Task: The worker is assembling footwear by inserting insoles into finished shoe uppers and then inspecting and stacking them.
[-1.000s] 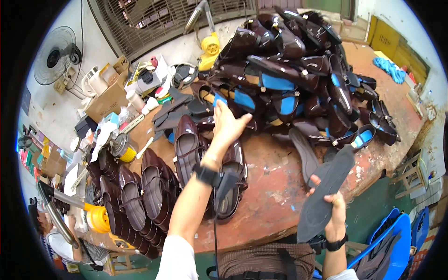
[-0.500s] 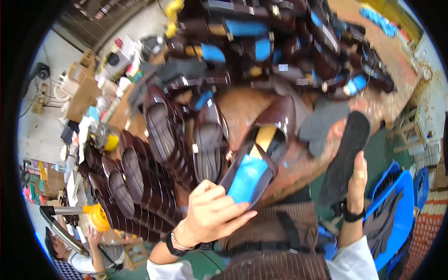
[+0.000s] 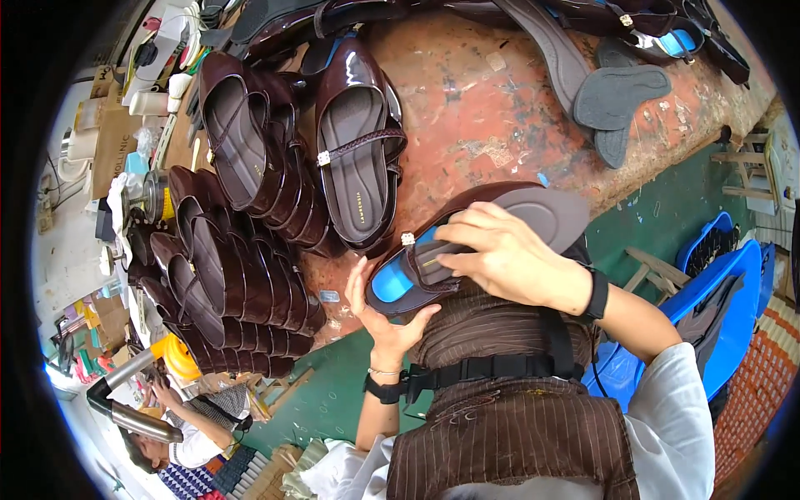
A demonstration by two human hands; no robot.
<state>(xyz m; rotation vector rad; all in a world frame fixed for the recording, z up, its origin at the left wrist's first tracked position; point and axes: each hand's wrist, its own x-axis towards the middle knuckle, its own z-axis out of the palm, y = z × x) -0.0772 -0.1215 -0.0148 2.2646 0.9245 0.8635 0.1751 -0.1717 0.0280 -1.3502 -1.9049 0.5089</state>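
Note:
A dark burgundy patent shoe (image 3: 467, 197) lies sideways in front of me, with a blue heel lining and a braided strap bearing a square ornament. My left hand (image 3: 385, 321) cups its heel between thumb and fingers. Above the shoe, my right hand (image 3: 508, 254) grips a dark grey insole (image 3: 552, 210). One end of that insole passes under the strap into the shoe; its broad end sticks out to the right. The shoe's toe is mostly hidden behind insole and hand.
Finished-looking burgundy shoes (image 3: 360, 150) stand stacked at the left of the worn red table (image 3: 467, 108). Loose grey insoles (image 3: 621, 92) lie at its back right, near more shoes. Blue tubs (image 3: 717, 292) stand right of me. Another person (image 3: 196, 425) works at lower left.
My view has shifted closer to the table. The shoe has turned sideways toward me, and my right hand has brought the insole from the right into it.

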